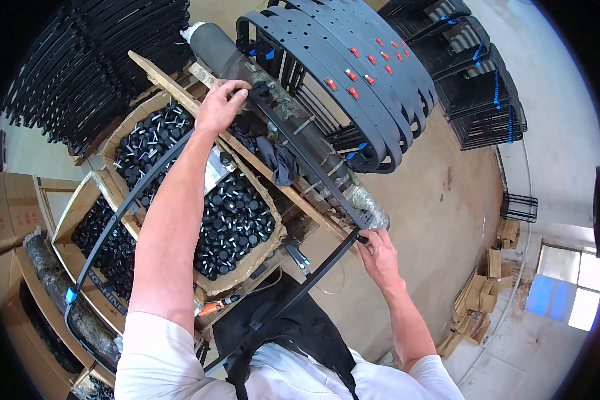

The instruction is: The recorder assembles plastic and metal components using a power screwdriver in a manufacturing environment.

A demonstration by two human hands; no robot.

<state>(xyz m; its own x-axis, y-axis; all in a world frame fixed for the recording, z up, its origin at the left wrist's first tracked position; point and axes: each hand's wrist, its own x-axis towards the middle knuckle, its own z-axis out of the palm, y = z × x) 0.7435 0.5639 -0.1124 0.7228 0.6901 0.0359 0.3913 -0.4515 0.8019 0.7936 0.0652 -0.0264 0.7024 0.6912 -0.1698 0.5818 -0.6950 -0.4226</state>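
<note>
While the left hand (pixel 219 107) clamps the black frame bar (pixel 300 157) steady on the wooden rail (pixel 180 90), the right hand (pixel 379 253) pinches what is probably a small fastener at its corner.

Open brown cardboard box (pixel 243 220) of black knobs sat mid-frame. Two more open cartons (pixel 147 137) (pixel 97 233) lay up-left and left of it. Closed carton w/ red print (pixel 13 210) stood far left. Flattened cardboard (pixel 477 293) lay far right, on floor.

Workshop interior: bare concrete floor (pixel 440 220), bright window (pixel 567 283) at lower right, flattened cardboard (pixel 477 293) apparently stacked along the wall.
</note>
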